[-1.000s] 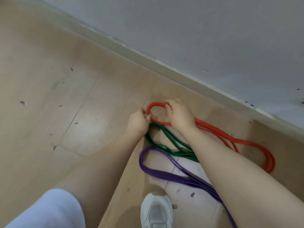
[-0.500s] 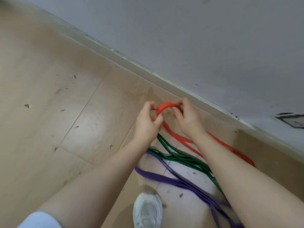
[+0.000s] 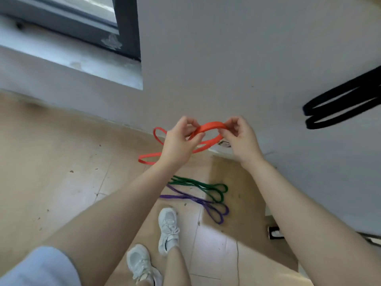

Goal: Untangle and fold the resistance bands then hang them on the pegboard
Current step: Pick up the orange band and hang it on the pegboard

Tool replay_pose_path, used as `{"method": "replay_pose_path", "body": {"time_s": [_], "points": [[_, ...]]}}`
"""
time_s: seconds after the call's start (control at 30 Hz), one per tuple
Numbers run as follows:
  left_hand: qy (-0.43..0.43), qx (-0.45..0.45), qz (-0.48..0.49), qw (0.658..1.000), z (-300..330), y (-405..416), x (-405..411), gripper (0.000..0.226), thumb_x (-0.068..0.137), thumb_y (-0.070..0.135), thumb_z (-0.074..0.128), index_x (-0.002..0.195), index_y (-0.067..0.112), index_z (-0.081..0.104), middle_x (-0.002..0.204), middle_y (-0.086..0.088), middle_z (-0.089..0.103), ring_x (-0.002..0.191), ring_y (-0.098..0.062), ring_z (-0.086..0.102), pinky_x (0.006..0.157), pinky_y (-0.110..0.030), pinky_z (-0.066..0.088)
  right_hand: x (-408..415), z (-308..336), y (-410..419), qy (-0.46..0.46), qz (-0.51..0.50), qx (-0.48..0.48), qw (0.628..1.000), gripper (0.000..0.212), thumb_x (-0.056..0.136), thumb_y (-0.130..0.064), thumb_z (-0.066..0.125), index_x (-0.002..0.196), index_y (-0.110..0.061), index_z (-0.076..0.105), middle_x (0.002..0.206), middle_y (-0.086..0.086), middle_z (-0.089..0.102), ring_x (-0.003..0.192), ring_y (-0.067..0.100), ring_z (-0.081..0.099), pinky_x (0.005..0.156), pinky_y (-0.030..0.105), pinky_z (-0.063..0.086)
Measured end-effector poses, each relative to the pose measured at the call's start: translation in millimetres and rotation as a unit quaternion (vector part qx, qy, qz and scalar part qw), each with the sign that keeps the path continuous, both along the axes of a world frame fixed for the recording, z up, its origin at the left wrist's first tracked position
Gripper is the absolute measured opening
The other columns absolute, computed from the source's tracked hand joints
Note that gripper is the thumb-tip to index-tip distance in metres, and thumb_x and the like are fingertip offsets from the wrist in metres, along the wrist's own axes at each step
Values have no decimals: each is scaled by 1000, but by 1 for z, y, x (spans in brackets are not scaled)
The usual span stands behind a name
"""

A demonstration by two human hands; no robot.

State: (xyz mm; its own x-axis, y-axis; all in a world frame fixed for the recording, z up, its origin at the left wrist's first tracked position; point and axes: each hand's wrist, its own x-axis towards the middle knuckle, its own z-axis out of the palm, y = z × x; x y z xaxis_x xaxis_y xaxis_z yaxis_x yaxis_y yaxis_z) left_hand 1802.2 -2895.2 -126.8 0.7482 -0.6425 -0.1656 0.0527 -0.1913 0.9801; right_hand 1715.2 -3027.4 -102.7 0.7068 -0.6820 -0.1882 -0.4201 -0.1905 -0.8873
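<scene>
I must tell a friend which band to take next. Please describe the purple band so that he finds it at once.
Look at the tan floor below the grey wall, ahead of the white shoes. Two folded bands lie there together; the purple band is the nearer one, beside the green band. Neither hand touches it.

A plain indoor room, likely a home: beige tiled floor (image 3: 51, 182), grey painted wall (image 3: 226, 58), and a dark-framed window (image 3: 123, 27) at far left.
</scene>
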Motion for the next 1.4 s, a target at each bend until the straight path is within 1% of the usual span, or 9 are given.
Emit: {"method": "replay_pose_path", "body": {"time_s": [0.07,0.23,0.47,0.6,0.73,0.83,1.03,1.23,1.4], "points": [[-33,-15,-34,999,61,8,-8,21,85,14,66,88,25,49,87,5,70,69,5,61,65,-10,44,-19,59,6,-16,-10,-8,1000,31,84,1,62,77,-25,47,76,-8,56,70,1,54,75,23,44],[-81,-64,-65,993,174,16,-32,22,83,8,66,85,27,57,82,3,68,75,-8,62,71,-20,48,-54,171,20,-80,-28,-40,996,31,83,0,64,78,-25,47,78,-7,57,75,11,54,76,25,45],[-141,-113,-102,978,267,-1,-63,19,83,5,66,87,22,62,80,6,66,69,-5,60,69,-20,49,-105,262,23,-160,13,-17,987,24,84,0,64,83,-19,49,84,3,59,83,17,60,81,30,50],[-172,-118,-141,968,293,-28,-91,16,83,7,66,94,18,65,86,8,67,80,-7,64,80,-23,52,-129,282,11,-169,31,-20,985,21,85,-1,63,82,-18,51,81,1,61,78,13,62,75,21,52],[-178,-135,-141,964,307,-62,-123,22,82,7,67,88,27,59,85,9,65,81,-12,64,78,-26,52,-159,294,-26,-202,3,-7,979,17,87,-4,60,85,-19,55,80,-1,61,76,13,62,72,21,53],[-208,-112,-135,962,311,-91,-141,21,82,9,67,82,30,60,82,9,65,78,-11,62,76,-26,51,-178,298,-59,-168,12,-42,985,14,87,-8,62,86,-21,58,81,-1,62,74,11,59,72,23,51],[-249,-105,-54,961,335,-130,-155,22,82,13,69,83,34,63,82,15,67,76,-3,61,77,-28,51,-181,329,-110,-160,54,-38,985,8,87,-11,62,91,-17,58,82,4,60,68,13,55,63,25,50],[-292,-140,-2,946,373,-135,-134,21,81,6,68,85,27,64,84,5,69,81,-19,67,78,-34,54,-152,366,-123,-229,114,-62,965,5,88,-13,62,88,-17,58,69,-1,56,55,10,52,49,24,47],[-322,-137,38,936,392,-157,-93,13,84,7,64,87,20,65,85,7,68,83,-11,66,79,-25,54,-100,385,-134,-262,41,-149,953,15,87,-13,63,80,-25,58,67,-15,64,64,-1,58,64,17,45]]}}
